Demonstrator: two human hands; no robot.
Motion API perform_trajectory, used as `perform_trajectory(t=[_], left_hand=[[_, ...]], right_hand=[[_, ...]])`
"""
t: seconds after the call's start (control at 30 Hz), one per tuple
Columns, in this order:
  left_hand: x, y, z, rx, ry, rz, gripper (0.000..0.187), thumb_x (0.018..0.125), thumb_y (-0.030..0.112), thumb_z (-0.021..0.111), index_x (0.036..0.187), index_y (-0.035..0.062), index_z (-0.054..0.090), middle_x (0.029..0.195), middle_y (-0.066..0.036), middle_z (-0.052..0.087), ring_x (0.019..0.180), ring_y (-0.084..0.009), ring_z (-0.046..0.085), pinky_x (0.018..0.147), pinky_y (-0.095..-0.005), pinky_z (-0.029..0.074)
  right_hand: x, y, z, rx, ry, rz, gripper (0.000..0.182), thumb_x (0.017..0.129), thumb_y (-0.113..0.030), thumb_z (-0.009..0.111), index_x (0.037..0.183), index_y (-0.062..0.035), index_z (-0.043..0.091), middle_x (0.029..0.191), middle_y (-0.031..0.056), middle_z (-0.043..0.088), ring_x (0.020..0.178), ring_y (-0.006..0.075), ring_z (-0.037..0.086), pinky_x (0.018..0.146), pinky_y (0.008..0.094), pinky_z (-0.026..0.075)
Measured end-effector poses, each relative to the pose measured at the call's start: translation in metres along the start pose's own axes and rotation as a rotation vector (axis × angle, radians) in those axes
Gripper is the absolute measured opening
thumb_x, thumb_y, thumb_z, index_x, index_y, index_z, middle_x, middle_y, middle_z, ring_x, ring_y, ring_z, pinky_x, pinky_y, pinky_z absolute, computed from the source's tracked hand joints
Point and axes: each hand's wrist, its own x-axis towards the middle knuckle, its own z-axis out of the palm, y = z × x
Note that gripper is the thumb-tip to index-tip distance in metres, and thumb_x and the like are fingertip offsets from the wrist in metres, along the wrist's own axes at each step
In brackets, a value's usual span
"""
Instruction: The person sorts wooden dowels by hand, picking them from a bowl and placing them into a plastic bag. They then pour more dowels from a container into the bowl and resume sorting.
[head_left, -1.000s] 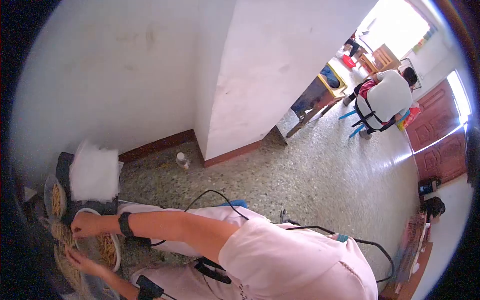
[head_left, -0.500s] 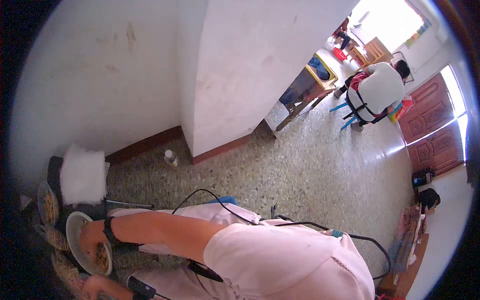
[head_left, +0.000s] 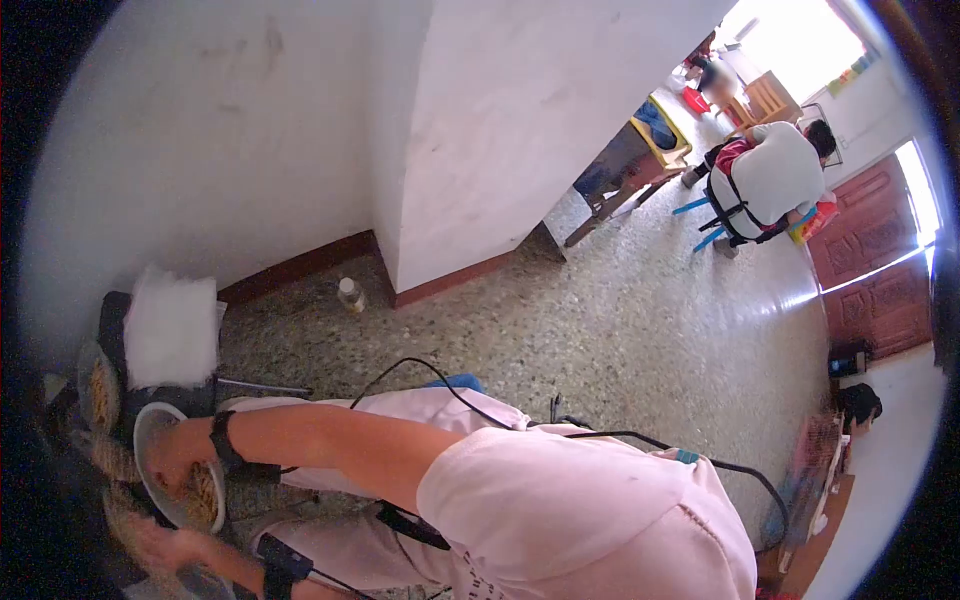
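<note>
My right hand (head_left: 178, 455) reaches down into a white bowl (head_left: 172, 412) on the left of the head view. Its fingers bend together inside the bowl, beside thin straw-coloured pieces (head_left: 205, 495); what they pinch, if anything, cannot be made out. Below the bowl, my left hand (head_left: 165, 545) is smeared by motion, so its fingers do not show clearly. It is over or beside a blurred brownish clump (head_left: 122, 508). A clear dish (head_left: 98, 395) with more straw-coloured pieces stands beyond the bowl. Both wrists wear black straps.
A white stack, like paper or bags (head_left: 172, 330), stands beside the bowl. A bottle (head_left: 351, 294) is on the speckled floor near the wall corner. Black cables (head_left: 640, 437) run across my clothing. Farther off, a person (head_left: 775, 175) sits on a blue-legged stool near a wooden table (head_left: 625, 185).
The view has shifted slightly. My left hand has moved up and to the left, showing more of its wrist strap. My right hand stays in the bowl.
</note>
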Motion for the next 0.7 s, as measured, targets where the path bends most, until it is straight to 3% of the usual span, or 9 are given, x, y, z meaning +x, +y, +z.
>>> perform_trajectory(t=[0.03, 0.1, 0.17, 0.3, 0.4, 0.53, 0.57, 0.7], left_hand=[[0.002, -0.006, 0.001, -0.006, -0.115, 0.009, 0.045, 0.096, 0.033, 0.040, 0.122, -0.0018, 0.053, 0.117, -0.015, 0.058, 0.103, -0.0271, 0.058, 0.092, -0.0400, 0.043], [0.015, -0.023, 0.002, 0.068, -0.397, 0.102, 0.045, 0.096, 0.033, 0.040, 0.122, -0.0015, 0.053, 0.121, -0.015, 0.056, 0.107, -0.0273, 0.056, 0.094, -0.0396, 0.041], [0.032, -0.041, 0.002, 0.190, -0.692, 0.254, 0.045, 0.096, 0.033, 0.041, 0.123, -0.0008, 0.052, 0.127, -0.015, 0.052, 0.114, -0.0275, 0.052, 0.099, -0.0387, 0.038], [0.036, -0.060, 0.006, 0.375, -0.650, 0.062, 0.043, 0.096, 0.033, 0.044, 0.127, 0.0030, 0.050, 0.132, -0.013, 0.047, 0.120, -0.0272, 0.046, 0.103, -0.0377, 0.035], [0.041, -0.077, 0.011, 0.204, -0.743, 0.030, 0.041, 0.095, 0.030, 0.047, 0.125, 0.0028, 0.052, 0.130, -0.013, 0.049, 0.121, -0.0253, 0.046, 0.101, -0.0376, 0.037], [0.039, -0.065, 0.011, 0.398, -0.709, 0.094, 0.044, 0.094, 0.034, 0.050, 0.124, 0.0026, 0.053, 0.130, -0.013, 0.049, 0.117, -0.0264, 0.049, 0.099, -0.0379, 0.039], [0.040, -0.066, 0.009, 0.415, -0.682, 0.104, 0.044, 0.093, 0.035, 0.050, 0.123, 0.0028, 0.053, 0.129, -0.013, 0.050, 0.116, -0.0267, 0.049, 0.099, -0.0379, 0.040], [0.028, -0.046, 0.013, 0.419, -0.512, 0.095, 0.044, 0.092, 0.037, 0.053, 0.120, 0.0035, 0.057, 0.125, -0.014, 0.053, 0.113, -0.0274, 0.051, 0.096, -0.0383, 0.041]], right_hand=[[0.004, -0.002, -0.005, 0.069, 0.002, 0.072, 0.030, 0.066, -0.027, 0.066, 0.085, -0.0038, 0.068, 0.081, 0.0136, 0.067, 0.076, 0.0311, 0.063, 0.066, 0.0412, 0.048], [0.002, -0.010, -0.012, 0.336, 0.294, 0.106, 0.028, 0.066, -0.024, 0.066, 0.084, -0.0023, 0.068, 0.082, 0.0148, 0.066, 0.075, 0.0305, 0.063, 0.066, 0.0400, 0.048], [0.012, -0.004, -0.012, 0.254, 0.294, 0.232, 0.026, 0.065, -0.021, 0.067, 0.083, -0.0026, 0.068, 0.081, 0.0148, 0.067, 0.074, 0.0295, 0.063, 0.066, 0.0396, 0.049], [0.025, 0.020, 0.006, 0.358, 0.400, 0.228, 0.022, 0.065, -0.019, 0.069, 0.081, -0.0031, 0.068, 0.079, 0.0148, 0.066, 0.073, 0.0283, 0.063, 0.065, 0.0402, 0.049], [0.020, 0.013, -0.002, 0.313, 0.542, 0.232, 0.018, 0.068, -0.018, 0.068, 0.079, -0.0035, 0.066, 0.077, 0.0137, 0.065, 0.072, 0.0289, 0.063, 0.064, 0.0406, 0.049], [0.016, 0.000, -0.013, 0.372, 0.452, 0.268, 0.017, 0.073, -0.018, 0.067, 0.079, -0.0024, 0.064, 0.077, 0.0138, 0.064, 0.072, 0.0283, 0.062, 0.064, 0.0393, 0.049], [0.013, -0.001, -0.012, 0.385, 0.486, 0.191, 0.020, 0.077, -0.021, 0.066, 0.081, -0.0013, 0.063, 0.078, 0.0137, 0.064, 0.073, 0.0279, 0.062, 0.065, 0.0395, 0.049], [0.015, -0.008, -0.016, 0.305, 0.307, 0.222, 0.028, 0.084, -0.028, 0.062, 0.083, 0.0004, 0.062, 0.079, 0.0139, 0.064, 0.074, 0.0293, 0.062, 0.067, 0.0399, 0.048]])
